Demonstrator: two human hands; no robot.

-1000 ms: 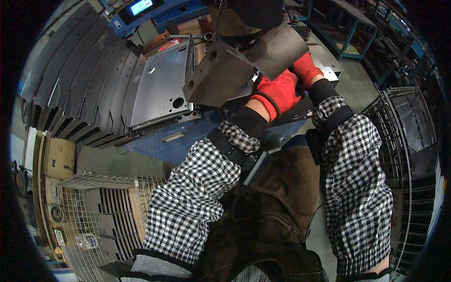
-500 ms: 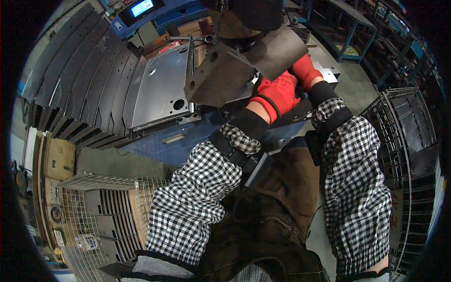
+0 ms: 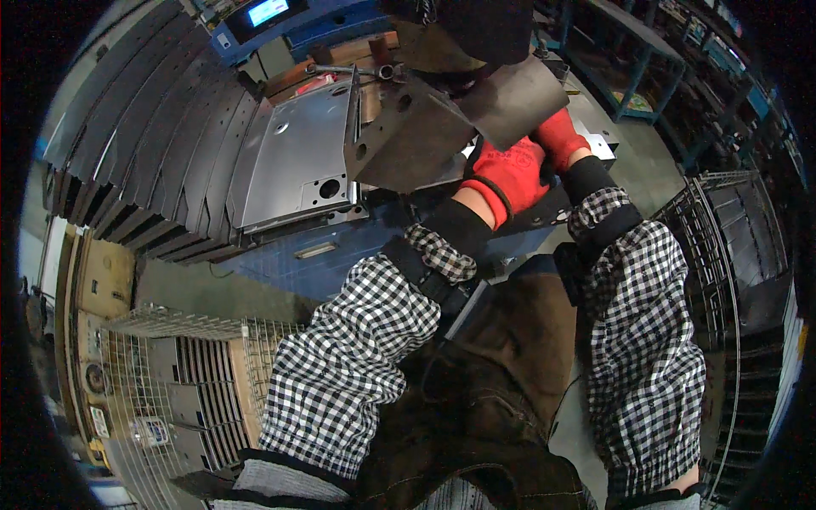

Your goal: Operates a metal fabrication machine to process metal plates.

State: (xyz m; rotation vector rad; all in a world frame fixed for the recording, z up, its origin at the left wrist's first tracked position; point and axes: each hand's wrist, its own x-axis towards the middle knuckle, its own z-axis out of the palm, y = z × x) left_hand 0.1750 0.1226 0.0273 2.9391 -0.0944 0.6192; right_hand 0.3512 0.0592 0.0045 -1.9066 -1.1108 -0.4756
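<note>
In a red work glove, my left hand [image 3: 512, 177] reaches up to a bent dark sheet-metal piece [image 3: 408, 140] at the top centre. Just to its right and slightly farther off is my right hand [image 3: 561, 138], gloved in red too, close beside a grey curved metal plate [image 3: 515, 100]. Both sets of fingers are hidden behind the gloves' backs and the metal, so their grip does not show. Whether the curved plate and the bent piece are one part I cannot tell. A dark machine head [image 3: 463, 34] hangs directly above them.
Left of the hands, flat grey panels with holes [image 3: 297, 153] lie beside a long row of dark plates [image 3: 161, 127]. Wire baskets holding metal parts stand at lower left [image 3: 246, 327] and right [image 3: 710, 229]. A lit screen [image 3: 268, 11] and blue shelving [image 3: 633, 93] are farther back.
The whole scene has shifted slightly to the right in the picture. Both hands stay at the bent metal piece, with little visible movement of their own.
</note>
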